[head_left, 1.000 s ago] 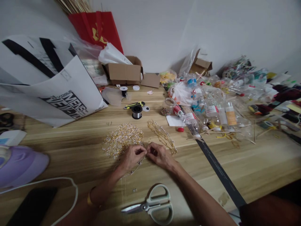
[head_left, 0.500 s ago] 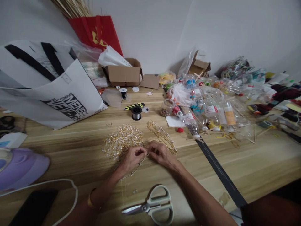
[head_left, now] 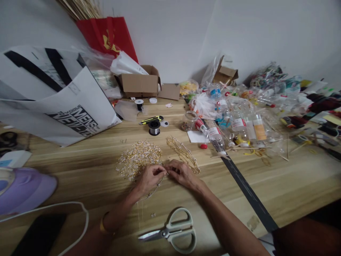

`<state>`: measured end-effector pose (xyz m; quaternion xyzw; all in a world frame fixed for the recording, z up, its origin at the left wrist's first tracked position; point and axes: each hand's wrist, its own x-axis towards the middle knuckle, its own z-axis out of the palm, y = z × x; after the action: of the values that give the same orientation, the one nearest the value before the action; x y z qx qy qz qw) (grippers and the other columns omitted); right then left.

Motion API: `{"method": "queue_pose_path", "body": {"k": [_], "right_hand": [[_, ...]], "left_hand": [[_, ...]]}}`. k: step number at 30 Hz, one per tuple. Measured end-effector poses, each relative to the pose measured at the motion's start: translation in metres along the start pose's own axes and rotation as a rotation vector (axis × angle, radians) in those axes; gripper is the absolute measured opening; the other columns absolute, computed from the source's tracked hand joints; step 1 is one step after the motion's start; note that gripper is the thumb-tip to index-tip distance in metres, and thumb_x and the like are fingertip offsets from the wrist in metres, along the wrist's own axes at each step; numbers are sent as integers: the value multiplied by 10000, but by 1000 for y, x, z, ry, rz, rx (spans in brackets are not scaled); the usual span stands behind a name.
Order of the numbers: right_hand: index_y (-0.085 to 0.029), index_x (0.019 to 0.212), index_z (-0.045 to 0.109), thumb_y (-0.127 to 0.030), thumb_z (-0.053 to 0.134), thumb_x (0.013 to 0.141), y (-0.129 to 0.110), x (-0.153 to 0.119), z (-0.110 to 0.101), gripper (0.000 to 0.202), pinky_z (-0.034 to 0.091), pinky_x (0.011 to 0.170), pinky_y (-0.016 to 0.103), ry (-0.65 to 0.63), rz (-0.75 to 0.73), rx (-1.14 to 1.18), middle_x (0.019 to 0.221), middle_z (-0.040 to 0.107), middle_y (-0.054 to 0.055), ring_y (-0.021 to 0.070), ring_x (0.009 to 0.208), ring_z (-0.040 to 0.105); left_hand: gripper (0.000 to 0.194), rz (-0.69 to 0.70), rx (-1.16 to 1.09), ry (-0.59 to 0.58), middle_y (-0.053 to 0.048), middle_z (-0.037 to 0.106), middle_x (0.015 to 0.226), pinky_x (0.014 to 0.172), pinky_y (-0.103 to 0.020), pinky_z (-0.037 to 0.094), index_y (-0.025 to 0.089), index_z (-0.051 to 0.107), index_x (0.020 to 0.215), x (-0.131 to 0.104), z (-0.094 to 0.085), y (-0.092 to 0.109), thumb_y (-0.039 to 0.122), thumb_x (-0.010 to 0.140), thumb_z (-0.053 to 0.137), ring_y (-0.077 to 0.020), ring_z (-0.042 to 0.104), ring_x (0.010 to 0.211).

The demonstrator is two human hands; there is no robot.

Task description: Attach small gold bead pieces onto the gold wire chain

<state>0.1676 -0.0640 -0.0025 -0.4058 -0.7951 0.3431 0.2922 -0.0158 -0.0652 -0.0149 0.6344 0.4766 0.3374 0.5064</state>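
Bringing both hands together just below the middle of the frame, we held the beaded strand (head_left: 152, 193) where its upper end met the fingertips of our left hand (head_left: 165, 172). The strand's long axis ran on a slant, from those fingertips down and to the left, bowing slightly over the table (head_left: 287, 188). Pale threads (head_left: 139, 217) continued from near its lower end toward the bottom of the frame.

Our left forearm rose from the lower left, its hand palm-down with thumb and forefinger pinched narrow and pointing right. Our right forearm slanted up from the lower right; the right hand (head_left: 167, 171) pointed left, its fingers curled and pinched close beside the left fingertips. We could not tell whether it gripped anything.

Just above our left hand lay the bead pile (head_left: 140, 158), and above our right hand the gold chains (head_left: 183, 154) slanted from upper left to lower right. At the bottom centre, the scissors (head_left: 173, 233) lay nearly level, blades pointing left, with the small clear beads (head_left: 152, 215) near them.
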Motion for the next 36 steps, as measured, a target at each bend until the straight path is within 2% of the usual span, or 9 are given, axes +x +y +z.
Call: {"method": "queue_pose_path", "body": {"k": [17,23,30,36], "right_hand": [[-158,868,672,-182,591,846,1,-1,1,87,443,691,250,3,70,17,835,668,49,157,756,604],[-156,852,654,-170,563,859,3,-1,4,93,435,691,242,20,46,1,819,654,43,148,742,588],[-157,826,628,-173,550,867,-1,-1,1,90,407,667,228,17,66,-18,784,627,26,138,718,563],[-157,810,606,-172,539,854,0,-2,-1,82,384,632,227,26,72,-34,761,605,20,132,686,530]], "left_hand": [[123,-9,-34,-7,-29,667,643,587,-224,439,135,671,668,0,0,2,232,712,611,-135,580,607],[124,-2,-28,-8,-32,666,646,585,-223,436,130,672,671,-1,0,3,230,713,611,-135,580,606],[110,4,12,-7,-32,663,647,576,-222,433,133,672,686,0,1,2,218,707,605,-134,570,601],[61,60,162,57,-12,630,617,570,-217,411,153,668,646,-2,1,4,181,677,623,-126,543,592]]}}
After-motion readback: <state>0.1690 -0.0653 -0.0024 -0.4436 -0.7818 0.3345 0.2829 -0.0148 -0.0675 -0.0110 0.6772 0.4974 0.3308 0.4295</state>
